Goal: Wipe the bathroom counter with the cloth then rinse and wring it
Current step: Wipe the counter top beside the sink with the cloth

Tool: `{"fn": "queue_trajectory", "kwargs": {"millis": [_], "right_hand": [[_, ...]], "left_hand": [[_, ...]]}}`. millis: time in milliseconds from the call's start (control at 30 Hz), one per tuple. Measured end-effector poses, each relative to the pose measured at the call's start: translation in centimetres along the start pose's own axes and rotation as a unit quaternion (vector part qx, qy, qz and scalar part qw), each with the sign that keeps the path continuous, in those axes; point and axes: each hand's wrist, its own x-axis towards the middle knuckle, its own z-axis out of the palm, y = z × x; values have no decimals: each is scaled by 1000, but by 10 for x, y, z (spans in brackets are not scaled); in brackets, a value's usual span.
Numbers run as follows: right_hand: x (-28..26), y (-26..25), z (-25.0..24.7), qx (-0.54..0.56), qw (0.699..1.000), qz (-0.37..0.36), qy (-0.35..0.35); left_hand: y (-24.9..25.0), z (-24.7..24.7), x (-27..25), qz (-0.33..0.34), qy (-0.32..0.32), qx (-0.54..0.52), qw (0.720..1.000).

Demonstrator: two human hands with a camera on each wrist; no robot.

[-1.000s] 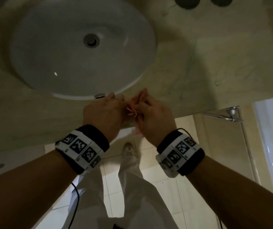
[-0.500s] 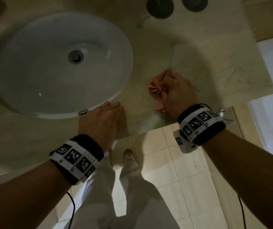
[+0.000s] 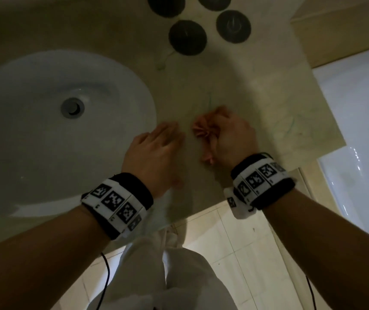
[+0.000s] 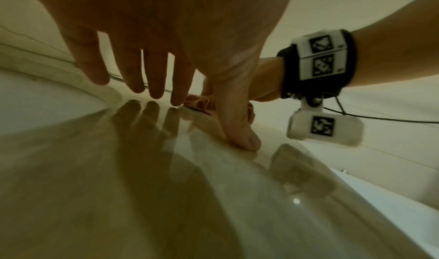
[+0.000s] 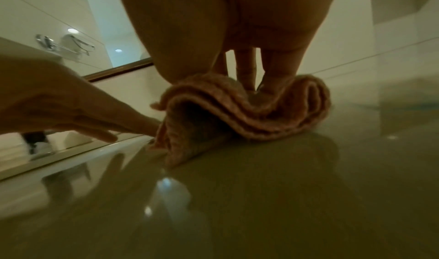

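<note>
A bunched pink cloth (image 3: 203, 130) (image 5: 237, 113) lies on the beige stone counter (image 3: 268, 104), right of the white oval sink (image 3: 22, 153). My right hand (image 3: 230, 135) grips the cloth from above and holds it down on the counter; its fingers (image 5: 247, 69) curl into the folds. My left hand (image 3: 156, 148) rests beside it with straight fingers (image 4: 156, 75) spread just over the glossy surface and the thumb tip touching it. In the left wrist view a bit of cloth (image 4: 199, 103) shows behind the thumb.
Several dark round objects (image 3: 187, 36) stand at the back of the counter. The sink drain (image 3: 73, 107) is at the left. A white bathtub (image 3: 357, 108) borders the counter's right end. Tiled floor (image 3: 235, 242) and white trousers lie below the front edge.
Both hands held the cloth together at the counter's front edge; then the right hand carried it onto the counter. The left hand let go and moved up beside it, fingers straight.
</note>
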Motion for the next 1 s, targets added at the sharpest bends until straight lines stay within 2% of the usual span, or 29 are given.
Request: {"fn": "queue_trajectory", "kwargs": {"millis": [133,267,367,567,700,767,833,900,1000], "right_hand": [[55,4,-12,22,999,31,-16],[80,7,-19,13,998,53,-10],[66,9,-15,9,999,18,-34],[-2,11,2,9,993,-44,-110],[-7,25,-3,20,995,-30,-91],[8,41,-9,38,995,-18,-91],[27,61,-21,55,997,-15,-52],[47,83,-35,46,999,1,-15],[66,110,-48,22,1000,19,-7]], "left_hand": [[-3,-13,23,0,-19,-12,1000],[-6,-22,48,4,-55,-52,997],[-4,-27,60,9,-65,-69,996],[0,-24,65,46,-42,-38,997],[9,-19,71,49,-43,-9,998],[10,-17,71,51,-13,4,999],[11,-13,69,48,19,11,999],[16,-13,69,39,15,3,999],[34,-16,78,24,-18,10,1000]]}}
